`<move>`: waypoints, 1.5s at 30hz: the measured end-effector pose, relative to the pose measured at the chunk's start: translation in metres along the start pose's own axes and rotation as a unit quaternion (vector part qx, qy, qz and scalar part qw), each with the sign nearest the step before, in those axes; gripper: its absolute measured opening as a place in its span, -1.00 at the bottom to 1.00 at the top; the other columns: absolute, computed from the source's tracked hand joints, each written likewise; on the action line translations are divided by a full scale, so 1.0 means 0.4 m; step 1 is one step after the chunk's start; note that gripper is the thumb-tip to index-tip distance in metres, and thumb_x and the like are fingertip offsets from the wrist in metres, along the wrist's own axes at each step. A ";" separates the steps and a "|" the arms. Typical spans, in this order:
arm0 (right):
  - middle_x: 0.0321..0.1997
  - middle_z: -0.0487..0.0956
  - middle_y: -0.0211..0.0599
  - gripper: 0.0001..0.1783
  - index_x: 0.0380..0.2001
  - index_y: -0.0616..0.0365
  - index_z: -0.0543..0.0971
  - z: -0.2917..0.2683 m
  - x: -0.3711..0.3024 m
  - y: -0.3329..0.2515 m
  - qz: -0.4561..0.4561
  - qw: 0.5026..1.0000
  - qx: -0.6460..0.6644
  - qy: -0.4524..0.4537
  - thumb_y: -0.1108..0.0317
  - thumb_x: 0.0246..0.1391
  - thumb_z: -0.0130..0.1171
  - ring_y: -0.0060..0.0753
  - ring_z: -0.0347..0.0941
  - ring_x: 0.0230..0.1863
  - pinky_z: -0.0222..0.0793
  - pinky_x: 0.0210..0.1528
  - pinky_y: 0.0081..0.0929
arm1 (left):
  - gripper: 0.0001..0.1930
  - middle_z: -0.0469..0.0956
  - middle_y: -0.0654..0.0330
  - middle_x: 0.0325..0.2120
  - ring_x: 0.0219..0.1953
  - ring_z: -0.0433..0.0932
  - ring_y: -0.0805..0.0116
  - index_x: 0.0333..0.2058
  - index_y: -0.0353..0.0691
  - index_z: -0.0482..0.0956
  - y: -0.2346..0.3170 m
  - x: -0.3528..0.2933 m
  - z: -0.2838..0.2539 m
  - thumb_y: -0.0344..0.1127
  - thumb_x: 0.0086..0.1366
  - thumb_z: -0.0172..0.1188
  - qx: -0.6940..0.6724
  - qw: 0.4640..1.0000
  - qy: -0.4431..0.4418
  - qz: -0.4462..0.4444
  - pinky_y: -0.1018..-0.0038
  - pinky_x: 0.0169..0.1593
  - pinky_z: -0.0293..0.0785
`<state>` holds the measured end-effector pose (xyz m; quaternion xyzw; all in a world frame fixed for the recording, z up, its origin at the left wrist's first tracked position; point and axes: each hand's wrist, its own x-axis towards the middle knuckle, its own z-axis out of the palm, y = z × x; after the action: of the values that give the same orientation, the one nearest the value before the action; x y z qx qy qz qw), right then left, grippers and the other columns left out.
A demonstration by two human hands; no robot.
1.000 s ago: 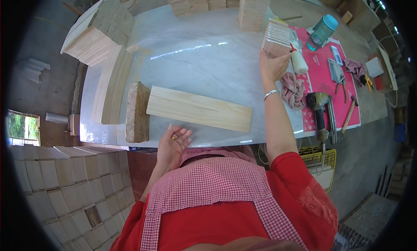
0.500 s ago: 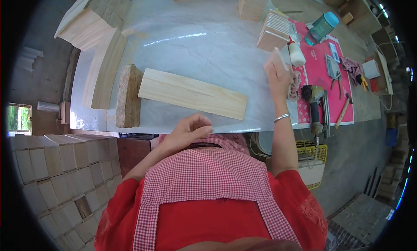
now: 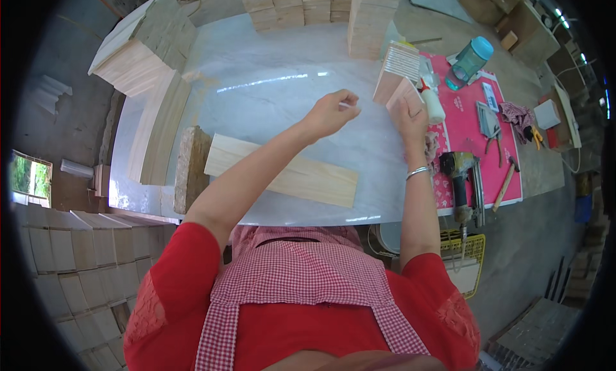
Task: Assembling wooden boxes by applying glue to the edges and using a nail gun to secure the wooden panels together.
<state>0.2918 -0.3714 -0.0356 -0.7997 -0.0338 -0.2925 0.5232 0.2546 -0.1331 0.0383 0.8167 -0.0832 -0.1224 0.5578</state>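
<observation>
My right hand (image 3: 412, 119) grips a small thin wooden board (image 3: 403, 92), raised at the near side of a stack of similar small boards (image 3: 399, 62). Over the middle of the table my left hand (image 3: 330, 116) is closed in a pinch; a small pale spot shows at its fingertips, too small to name. Beneath my left forearm lies a long flat plank (image 3: 314, 180), slanting across the table and partly covered by the arm. Just left of its end stands a rough thick wood block (image 3: 192, 169).
Stacked boards stand at the left (image 3: 157, 130) and far edge (image 3: 301, 8) of the table (image 3: 256, 63). On a pink sheet (image 3: 459, 101) lie a white glue bottle (image 3: 434, 106), a nail gun (image 3: 459, 185), a hammer (image 3: 507, 184), pliers (image 3: 493, 145) and a blue-capped bottle (image 3: 470, 63).
My left hand has swung from the near table edge up and right over the table. My right hand stays near the small stack, its board now tilted against it. The view has shifted slightly.
</observation>
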 end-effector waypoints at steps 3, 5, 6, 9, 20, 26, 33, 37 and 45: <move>-0.21 0.62 -0.04 -0.62 -0.13 0.38 0.53 0.022 0.000 -0.036 0.029 0.999 0.020 -0.025 0.29 0.09 0.26 -0.12 0.57 -0.15 0.44 -0.06 -0.33 | -0.51 0.56 0.04 -0.03 -0.01 0.53 0.27 0.11 -0.35 0.44 -0.060 0.132 0.041 -0.15 0.31 0.18 0.005 0.997 0.079 0.009 0.42 0.03 0.44; -0.22 0.63 -0.07 -0.64 -0.15 0.38 0.55 0.024 -0.003 -0.045 0.038 0.999 0.034 -0.007 0.28 0.09 0.26 -0.17 0.57 -0.14 0.44 -0.07 -0.33 | -0.52 0.58 0.05 -0.06 -0.04 0.55 0.27 0.08 -0.34 0.47 -0.072 0.185 0.092 -0.14 0.30 0.18 -0.016 0.996 0.092 -0.001 0.41 0.01 0.45; -0.22 0.63 -0.07 -0.64 -0.15 0.38 0.55 0.020 -0.001 -0.049 0.037 0.999 0.032 -0.006 0.28 0.09 0.26 -0.17 0.57 -0.14 0.44 -0.07 -0.33 | -0.54 0.60 0.05 -0.10 -0.08 0.57 0.27 0.06 -0.32 0.50 -0.071 0.203 0.111 -0.13 0.30 0.18 -0.035 0.994 0.106 -0.014 0.40 -0.02 0.46; -0.23 0.63 0.02 -0.63 -0.19 0.38 0.56 0.013 0.016 -0.068 0.064 0.998 0.021 -0.014 0.22 0.13 0.21 -0.07 0.58 -0.14 0.45 -0.06 -0.29 | -0.59 0.64 0.06 -0.19 -0.16 0.60 0.27 -0.02 -0.28 0.57 -0.076 0.247 0.127 -0.10 0.28 0.17 -0.013 0.990 0.138 -0.039 0.38 -0.08 0.48; -0.22 0.56 0.19 -0.65 -0.17 0.36 0.52 -0.025 0.007 -0.086 -0.010 0.997 -0.074 0.004 0.24 0.13 0.15 0.15 0.51 -0.14 0.40 -0.12 -0.09 | -0.58 0.66 0.02 -0.21 -0.17 0.63 0.24 -0.06 -0.34 0.60 -0.154 0.255 0.095 -0.13 0.23 0.23 0.008 0.995 0.092 -0.042 0.38 -0.10 0.51; -0.36 0.55 0.05 -0.66 -0.18 0.24 0.57 -0.115 -0.167 -0.183 -0.020 0.994 -0.020 0.103 0.17 0.14 0.17 0.16 0.48 -0.32 0.39 -0.26 -0.09 | -0.45 0.53 -0.08 -0.04 0.01 0.51 -0.01 0.00 -0.33 0.52 -0.039 -0.061 0.053 -0.15 0.08 0.41 0.284 0.936 -0.067 0.197 0.21 0.09 0.43; -0.18 0.54 -0.19 -0.55 0.03 0.06 0.60 -0.153 -0.353 -0.259 -0.061 0.985 -0.158 0.030 0.43 0.00 0.30 -0.15 0.47 -0.39 0.43 -0.32 -0.33 | -0.23 0.36 -0.08 0.17 0.25 0.30 -0.05 0.21 -0.27 0.34 0.018 -0.354 0.070 -0.21 0.03 0.45 0.179 0.967 -0.061 0.172 0.17 0.30 0.21; -0.16 0.47 -0.18 -0.44 0.08 0.11 0.57 -0.119 -0.383 -0.277 -0.098 0.988 -0.103 -0.057 0.57 -0.10 0.26 -0.18 0.42 -0.31 0.40 -0.25 -0.37 | -0.27 0.29 -0.06 0.23 0.30 0.27 0.05 0.26 -0.35 0.21 -0.006 -0.357 0.140 -0.39 0.13 0.31 -0.079 0.994 -0.064 0.037 0.23 0.33 0.21; -0.20 0.44 -0.13 -0.45 0.07 0.21 0.54 -0.098 -0.423 -0.315 -0.078 0.992 -0.067 -0.080 0.58 -0.10 0.23 -0.15 0.43 -0.28 0.41 -0.24 -0.31 | -0.30 0.23 0.14 0.28 0.35 0.21 0.28 0.33 -0.30 0.11 -0.036 -0.369 0.148 -0.64 0.17 -0.02 -0.425 0.891 -0.160 0.010 0.27 0.33 0.21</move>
<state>0.0898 -0.3056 -0.0067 -0.8487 -0.1179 -0.2693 0.4396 0.0961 -0.1403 0.0201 0.4706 -0.1192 -0.2693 0.8318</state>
